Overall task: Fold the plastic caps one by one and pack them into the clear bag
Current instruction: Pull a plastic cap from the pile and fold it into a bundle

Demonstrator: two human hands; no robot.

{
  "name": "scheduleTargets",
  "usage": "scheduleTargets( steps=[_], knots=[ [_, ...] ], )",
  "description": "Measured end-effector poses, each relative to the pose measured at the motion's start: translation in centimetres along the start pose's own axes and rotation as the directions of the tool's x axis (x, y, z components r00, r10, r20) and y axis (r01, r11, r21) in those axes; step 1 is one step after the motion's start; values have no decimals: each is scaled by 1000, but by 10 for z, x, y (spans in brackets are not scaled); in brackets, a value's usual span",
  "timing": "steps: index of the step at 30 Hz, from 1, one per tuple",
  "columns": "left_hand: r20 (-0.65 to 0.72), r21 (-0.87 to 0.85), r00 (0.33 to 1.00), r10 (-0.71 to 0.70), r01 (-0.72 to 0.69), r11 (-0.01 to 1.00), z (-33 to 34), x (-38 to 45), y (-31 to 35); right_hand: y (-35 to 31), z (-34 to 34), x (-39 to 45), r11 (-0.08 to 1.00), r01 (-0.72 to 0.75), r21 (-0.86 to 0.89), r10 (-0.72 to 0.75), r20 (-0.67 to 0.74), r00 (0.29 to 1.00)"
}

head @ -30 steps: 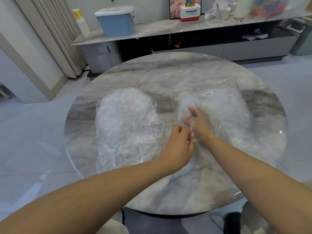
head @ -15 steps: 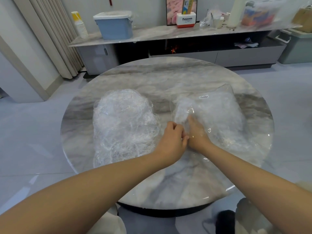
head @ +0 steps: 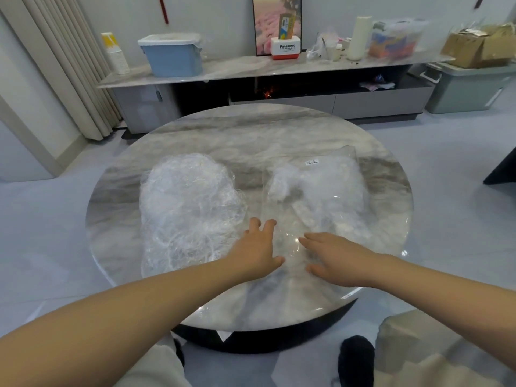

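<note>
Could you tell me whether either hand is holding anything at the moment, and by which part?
Nothing is held: left hand and right hand lie open beside the clear bag.

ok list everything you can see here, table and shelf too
table: one, round, grey marble
plastic caps: loose pile, clear, table's left half
clear bag: one, part filled, white label, table's right half
storage box: one, blue, white lid, shelf left
paper cups: one stack, white and yellow, shelf's left end
Panasonic box: one, white and red, shelf middle
roll: one, cream, upright, shelf right
cardboard box: one, brown, far right
left hand: open, beside the pile
right hand: open, flat on the bag's near end
</note>
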State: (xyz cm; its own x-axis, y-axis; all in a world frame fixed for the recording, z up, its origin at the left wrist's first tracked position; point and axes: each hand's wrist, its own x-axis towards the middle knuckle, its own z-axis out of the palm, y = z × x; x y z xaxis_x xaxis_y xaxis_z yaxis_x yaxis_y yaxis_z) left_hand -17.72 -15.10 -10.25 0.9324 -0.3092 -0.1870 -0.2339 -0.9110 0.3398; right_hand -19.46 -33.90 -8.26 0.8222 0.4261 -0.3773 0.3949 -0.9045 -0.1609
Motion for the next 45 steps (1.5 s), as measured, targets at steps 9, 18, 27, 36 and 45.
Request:
scheduleTargets(
  steps=[9,18,27,36,45],
  knots=[
    [91,159,995,-32,17,987,10,5,18,22,-2,34,998,-8,-62,12,70,997],
    [97,143,994,-44,30,989,-8,10,17,12,-9,49,986,-20,-163,10,-62,998],
    [-69,195,998,11,2,981,-15,-27,-15,-41,-21,42,979,125,-162,-179,-378,908],
    [-5,376,985,-174,163,912,-14,-68,-67,-83,2,62,913,377,-156,-406,-247,880],
    [65,42,995,-76,74,996,-13,-77,-86,-100,19,74,897,416,-148,-436,-156,886]
  ],
)
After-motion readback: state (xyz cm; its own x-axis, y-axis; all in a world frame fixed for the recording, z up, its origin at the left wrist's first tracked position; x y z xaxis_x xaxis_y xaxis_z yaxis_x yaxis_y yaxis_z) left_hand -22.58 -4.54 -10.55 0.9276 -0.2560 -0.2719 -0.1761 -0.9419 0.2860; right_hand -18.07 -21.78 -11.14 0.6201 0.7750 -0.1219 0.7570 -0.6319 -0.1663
